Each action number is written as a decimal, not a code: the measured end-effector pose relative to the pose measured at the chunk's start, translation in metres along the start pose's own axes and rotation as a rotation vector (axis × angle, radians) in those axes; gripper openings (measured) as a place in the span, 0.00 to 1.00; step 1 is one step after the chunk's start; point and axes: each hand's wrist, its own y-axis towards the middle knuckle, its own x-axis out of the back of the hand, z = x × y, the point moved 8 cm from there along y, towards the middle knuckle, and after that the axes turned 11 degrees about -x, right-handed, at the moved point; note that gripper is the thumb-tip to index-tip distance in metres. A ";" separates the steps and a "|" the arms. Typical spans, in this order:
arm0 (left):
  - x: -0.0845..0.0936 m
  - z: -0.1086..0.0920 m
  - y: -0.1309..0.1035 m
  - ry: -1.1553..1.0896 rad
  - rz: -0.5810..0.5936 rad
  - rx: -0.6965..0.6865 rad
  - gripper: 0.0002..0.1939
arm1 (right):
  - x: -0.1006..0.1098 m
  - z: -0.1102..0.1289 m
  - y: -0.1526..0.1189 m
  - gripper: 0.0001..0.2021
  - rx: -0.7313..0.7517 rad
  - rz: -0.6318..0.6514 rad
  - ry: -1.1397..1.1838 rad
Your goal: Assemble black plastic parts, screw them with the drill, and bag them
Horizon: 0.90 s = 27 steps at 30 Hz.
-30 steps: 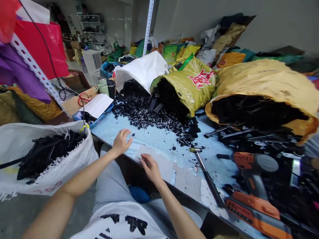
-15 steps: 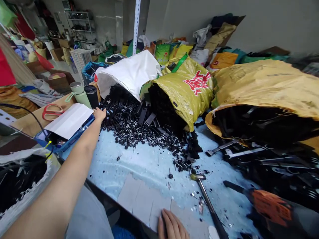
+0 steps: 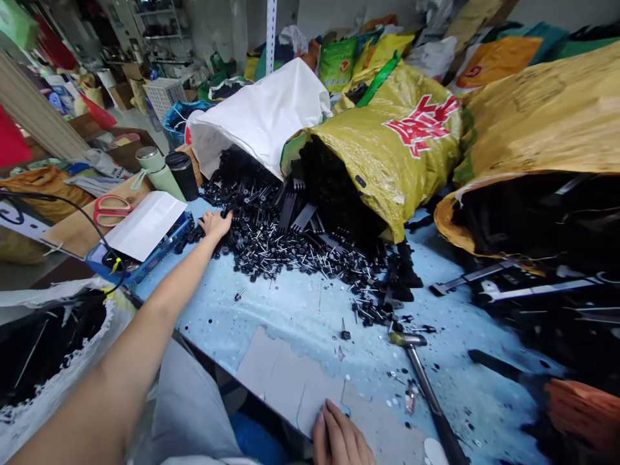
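Observation:
My left hand [image 3: 216, 224] reaches out to the left edge of a pile of small black parts with metal pins [image 3: 285, 248]. Its fingers are spread over the black pieces; whether any piece is between them is too small to tell. My right hand [image 3: 340, 434] rests at the near edge of the table on grey cardboard [image 3: 283, 374], fingers together and partly cut off by the frame. Right of it lies a hammer [image 3: 429, 381] with a black handle.
White sack [image 3: 271, 110], yellow-green sack [image 3: 382, 148] and tan sack [image 3: 547, 123] stand behind the pile. An orange power tool [image 3: 584, 410] lies at right. At left are a blue tray [image 3: 140, 271], red scissors [image 3: 111, 210], a green bottle [image 3: 162, 173] and a black cup [image 3: 182, 174].
My left hand has moved from beside the black cup and tray onto the pile's left edge. The view has shifted, and my right hand remains on the cardboard.

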 end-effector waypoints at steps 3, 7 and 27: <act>-0.011 -0.026 -0.044 -0.028 0.033 -0.094 0.36 | 0.006 0.007 0.003 0.07 0.047 -0.053 -0.022; -0.021 -0.055 -0.107 -0.063 0.050 -0.227 0.31 | 0.008 0.010 0.002 0.06 0.038 -0.069 -0.037; -0.004 -0.107 -0.382 -0.153 0.230 -1.037 0.11 | -0.089 0.005 0.233 0.16 -0.122 0.239 0.094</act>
